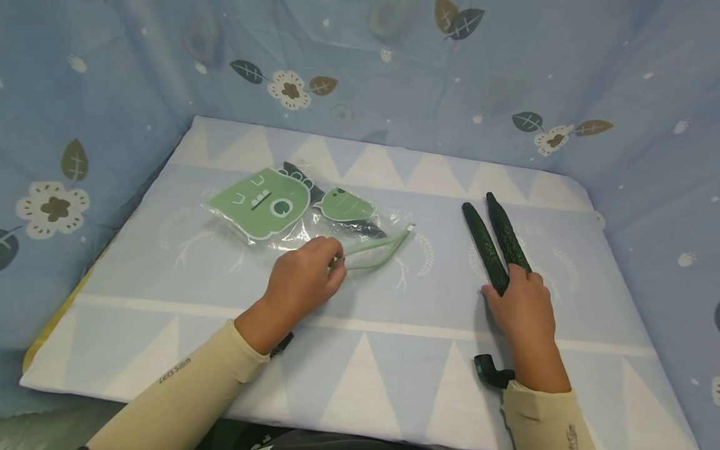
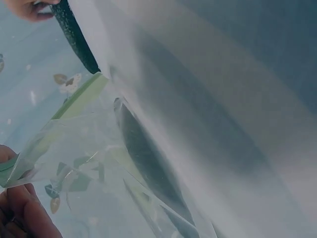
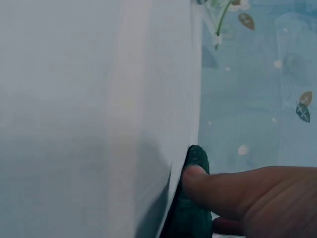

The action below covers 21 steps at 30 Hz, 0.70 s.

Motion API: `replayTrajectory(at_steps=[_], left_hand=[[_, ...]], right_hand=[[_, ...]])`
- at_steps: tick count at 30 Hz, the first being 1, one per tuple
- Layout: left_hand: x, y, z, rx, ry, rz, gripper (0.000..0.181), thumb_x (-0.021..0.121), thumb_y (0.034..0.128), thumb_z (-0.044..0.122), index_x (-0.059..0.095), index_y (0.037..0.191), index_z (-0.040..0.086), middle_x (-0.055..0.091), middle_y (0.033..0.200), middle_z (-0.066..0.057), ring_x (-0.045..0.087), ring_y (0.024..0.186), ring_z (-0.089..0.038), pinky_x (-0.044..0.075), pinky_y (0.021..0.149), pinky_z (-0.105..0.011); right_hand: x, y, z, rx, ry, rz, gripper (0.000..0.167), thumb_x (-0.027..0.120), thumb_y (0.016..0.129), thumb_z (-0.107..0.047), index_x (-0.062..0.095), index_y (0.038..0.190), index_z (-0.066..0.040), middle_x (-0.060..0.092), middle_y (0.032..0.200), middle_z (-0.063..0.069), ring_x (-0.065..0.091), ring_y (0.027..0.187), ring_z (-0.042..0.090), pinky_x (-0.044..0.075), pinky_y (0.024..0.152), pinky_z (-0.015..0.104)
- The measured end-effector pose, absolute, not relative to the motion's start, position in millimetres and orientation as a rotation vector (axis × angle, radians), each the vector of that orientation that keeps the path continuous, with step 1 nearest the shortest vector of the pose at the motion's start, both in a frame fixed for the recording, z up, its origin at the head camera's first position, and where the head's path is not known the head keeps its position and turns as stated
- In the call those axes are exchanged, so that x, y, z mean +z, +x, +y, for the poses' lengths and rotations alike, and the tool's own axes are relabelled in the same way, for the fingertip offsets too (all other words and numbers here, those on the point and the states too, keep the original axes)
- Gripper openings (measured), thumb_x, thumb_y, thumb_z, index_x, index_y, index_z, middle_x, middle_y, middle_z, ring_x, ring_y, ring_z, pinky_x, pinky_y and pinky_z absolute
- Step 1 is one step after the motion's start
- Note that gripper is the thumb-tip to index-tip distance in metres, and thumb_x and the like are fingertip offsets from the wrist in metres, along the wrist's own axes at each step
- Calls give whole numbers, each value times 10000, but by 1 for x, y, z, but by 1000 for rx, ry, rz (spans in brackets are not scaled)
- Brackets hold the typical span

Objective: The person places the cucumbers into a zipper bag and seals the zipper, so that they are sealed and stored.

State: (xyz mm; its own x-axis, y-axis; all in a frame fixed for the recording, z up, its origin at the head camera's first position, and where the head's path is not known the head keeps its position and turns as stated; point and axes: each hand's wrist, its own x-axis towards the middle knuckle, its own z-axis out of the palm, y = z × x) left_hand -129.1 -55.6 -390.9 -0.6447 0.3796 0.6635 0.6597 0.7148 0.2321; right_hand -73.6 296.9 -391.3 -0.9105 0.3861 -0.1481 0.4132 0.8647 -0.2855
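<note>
A clear zip bag with green cartoon prints lies flat on the left part of the cloth, with dark green cucumber showing inside. My left hand pinches the bag's green zip edge between thumb and fingers; the mouth gapes slightly. To the right, two cucumbers lie side by side. My right hand grips the near end of the left cucumber, thumb along its side. Its fingers also cover the near end of the right cucumber; whether they hold that one too is hidden.
A blue-and-white patterned cloth covers the table. Blue flowered curtains hang behind and at both sides. Black wrist-camera parts sit by the right wrist. The table's front edge is close to the person's body.
</note>
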Motion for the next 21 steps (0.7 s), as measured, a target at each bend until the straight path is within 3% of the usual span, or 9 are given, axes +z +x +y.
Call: replayTrajectory(at_steps=[4,10,21], left_hand=[[-389,-130,-56,-662,-778,-2388,109,713,808,66,613,837,98,622,718,-2,541,528,-139,396,412,-289],[-383,-131,-56,-876,-683,-2590,67,712,847,125,650,867,114,638,769,13,553,625,-122,448,537,-285],[-380,-137,-60,-1097,-569,-2693,38,675,867,173,660,876,140,631,777,33,474,603,-107,421,588,-286]], right_hand=[[-395,-69,301,-386,636,2910,783,671,954,-366,362,1453,151,386,1355,441,428,1223,616,435,942,692],[-395,-70,300,-331,621,2908,678,643,977,-304,400,1387,179,476,1258,421,538,1102,579,480,867,652],[-399,-75,303,-682,645,2902,625,580,986,-295,395,1446,85,483,1387,361,494,1254,514,437,975,639]])
